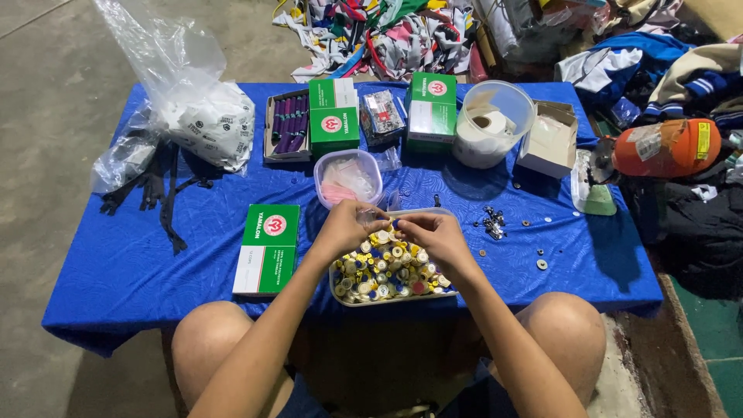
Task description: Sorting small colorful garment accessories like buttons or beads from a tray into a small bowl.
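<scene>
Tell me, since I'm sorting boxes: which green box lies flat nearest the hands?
The green box left of the left hand, alone at the near edge; the other two stand along the far edge.

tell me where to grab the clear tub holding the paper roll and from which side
Take the tub by its round wall near the open rim, one hand on each side, coming from above and the near side. It stands upright and wide, and the white box and green box crowd its flanks, so a hedged guess is two hands.
</scene>
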